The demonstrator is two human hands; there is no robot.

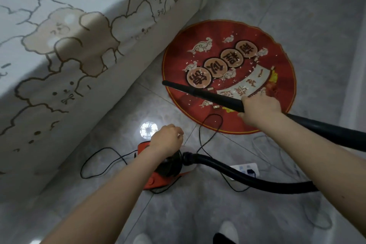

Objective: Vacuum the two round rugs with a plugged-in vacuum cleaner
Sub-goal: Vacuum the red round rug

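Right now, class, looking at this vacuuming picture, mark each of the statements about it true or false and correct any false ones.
1. The right hand grips the black wand. True.
2. The red round rug is free of scraps. False: pale scraps lie scattered on it.
3. The left hand is at the orange vacuum body. True.
4. The wand's tip points toward the right of the picture. False: it points left, over the rug's edge.
5. The power strip lies on the bed. False: it lies on the floor.
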